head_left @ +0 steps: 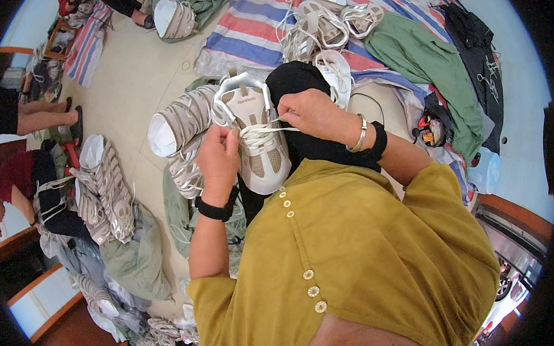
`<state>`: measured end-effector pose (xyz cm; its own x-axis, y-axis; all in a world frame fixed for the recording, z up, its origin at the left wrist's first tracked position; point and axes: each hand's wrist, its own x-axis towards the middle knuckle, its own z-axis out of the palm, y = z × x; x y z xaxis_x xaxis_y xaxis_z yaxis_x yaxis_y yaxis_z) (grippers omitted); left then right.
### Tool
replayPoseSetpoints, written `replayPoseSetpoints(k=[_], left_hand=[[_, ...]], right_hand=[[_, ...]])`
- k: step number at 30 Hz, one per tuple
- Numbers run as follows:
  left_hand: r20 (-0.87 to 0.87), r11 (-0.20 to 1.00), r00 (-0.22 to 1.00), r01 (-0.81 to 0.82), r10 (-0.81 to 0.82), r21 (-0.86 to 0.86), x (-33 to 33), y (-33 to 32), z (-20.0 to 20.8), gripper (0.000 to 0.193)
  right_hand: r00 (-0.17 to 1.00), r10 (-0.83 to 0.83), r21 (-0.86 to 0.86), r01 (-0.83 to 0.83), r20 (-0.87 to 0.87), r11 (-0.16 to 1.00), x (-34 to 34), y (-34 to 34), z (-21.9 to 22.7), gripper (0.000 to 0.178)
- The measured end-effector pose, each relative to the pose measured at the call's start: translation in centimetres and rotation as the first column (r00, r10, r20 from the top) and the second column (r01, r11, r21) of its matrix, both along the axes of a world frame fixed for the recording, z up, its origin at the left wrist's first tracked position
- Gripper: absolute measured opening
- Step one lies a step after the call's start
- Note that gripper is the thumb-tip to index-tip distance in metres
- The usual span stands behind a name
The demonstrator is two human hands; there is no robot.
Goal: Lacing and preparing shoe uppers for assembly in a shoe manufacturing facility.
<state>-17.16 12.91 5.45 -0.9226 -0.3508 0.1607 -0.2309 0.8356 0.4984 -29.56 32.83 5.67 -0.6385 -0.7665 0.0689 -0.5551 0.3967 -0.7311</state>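
Note:
A beige and white sneaker [262, 154] rests across my lap, its toe toward me and its white laces threaded through the middle. My right hand [316, 113] pinches a white shoelace [282, 129] and holds it out taut to the right of the shoe. At the shoe's left edge, my left hand [218, 156] is closed, thumb and forefinger pinched by the lacing. They seem to grip the lace there, though the fingertips partly cover it. A black cloth [297, 78] covers my leg under and beside the shoe.
Nested sneakers [186, 118] are stacked at my left. Another stack [105, 188] stands on a green sack [137, 249] farther left. Loose sneakers [322, 23] lie ahead on a striped sheet [241, 34]. Another person's legs [45, 116] show at far left.

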Motion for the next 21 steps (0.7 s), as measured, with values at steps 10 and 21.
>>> replayPoseSetpoints(k=[10, 21], left_hand=[[0.019, 0.635, 0.998, -0.049, 0.053, 0.771, 1.4, -0.7, -2.5, 0.020], [0.005, 0.756, 0.995, -0.082, 0.103, 0.649, 1.0, -2.1, -3.6, 0.020]], right_hand=[[0.996, -0.055, 0.019, 0.056, -0.065, 0.998, 0.8, -0.1, -0.4, 0.012], [0.875, 0.237, 0.117, -0.207, -0.423, 0.971, -0.5, -1.1, -0.1, 0.007]])
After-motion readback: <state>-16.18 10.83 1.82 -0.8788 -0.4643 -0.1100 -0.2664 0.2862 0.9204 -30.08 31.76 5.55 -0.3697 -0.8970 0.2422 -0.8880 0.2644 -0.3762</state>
